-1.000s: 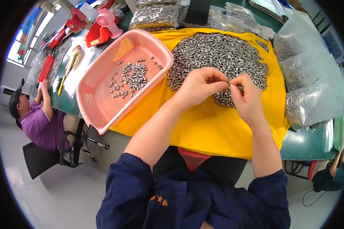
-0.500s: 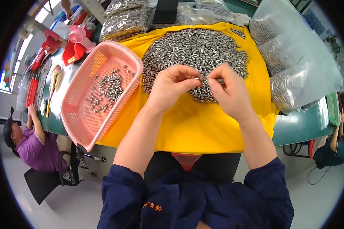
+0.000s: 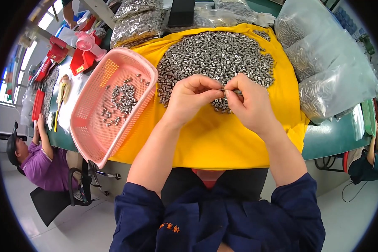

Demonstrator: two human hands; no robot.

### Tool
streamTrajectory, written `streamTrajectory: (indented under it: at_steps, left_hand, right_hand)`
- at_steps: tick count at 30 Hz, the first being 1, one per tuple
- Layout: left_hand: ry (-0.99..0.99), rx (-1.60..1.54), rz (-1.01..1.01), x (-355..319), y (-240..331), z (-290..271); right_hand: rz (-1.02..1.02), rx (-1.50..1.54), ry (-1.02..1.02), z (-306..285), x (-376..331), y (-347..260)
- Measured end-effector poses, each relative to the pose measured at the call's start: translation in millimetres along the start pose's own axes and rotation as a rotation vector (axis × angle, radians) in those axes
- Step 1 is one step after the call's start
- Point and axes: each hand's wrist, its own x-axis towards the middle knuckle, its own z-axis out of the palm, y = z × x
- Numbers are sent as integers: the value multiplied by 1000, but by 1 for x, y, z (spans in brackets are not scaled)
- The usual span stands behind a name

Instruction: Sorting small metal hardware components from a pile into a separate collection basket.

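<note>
My left hand (image 3: pixel 190 100) and my right hand (image 3: pixel 251 103) meet over the near edge of a heap of small silver metal cylinders (image 3: pixel 214 52). The heap lies on a yellow cloth (image 3: pixel 214 143). Thumb and forefinger of the left are pinched on a small metal part (image 3: pixel 222 89), mostly covered by the fingertips. The right is pinched as well, its tips touching or almost touching the left's; what sits in them is too small to make out. To the left stands a pink perforated basket (image 3: pixel 88 126) with a loose cluster of similar metal pieces (image 3: pixel 124 98).
Clear bags of metal parts (image 3: pixel 315 96) line the right side; more bags (image 3: pixel 136 23) and a black phone (image 3: pixel 182 13) are at the back. A pink fan (image 3: pixel 87 42) and a red bin (image 3: pixel 80 62) stand beyond the basket. Co-workers sit left (image 3: pixel 50 164) and right (image 3: pixel 367 166).
My fingertips have come closer together, covering more of the small part between them. The whole view has shifted slightly; the basket and heap look unchanged.
</note>
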Motion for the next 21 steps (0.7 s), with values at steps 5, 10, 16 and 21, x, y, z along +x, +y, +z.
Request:
streamTrajectory:
  at_steps: [5, 10, 16, 21]
  left_hand:
    - [14, 60, -9, 0, 1, 0]
    - [26, 113, 1, 0, 2, 1]
    - [31, 184, 10, 1, 1, 0]
    - [43, 209, 27, 3, -3, 4]
  right_hand:
    - [-133, -140, 24, 3, -1, 3]
    - [-100, -105, 18, 6, -1, 6]
    - [-3, -17, -1, 6, 1, 9]
    - [22, 4, 17, 4, 2, 10]
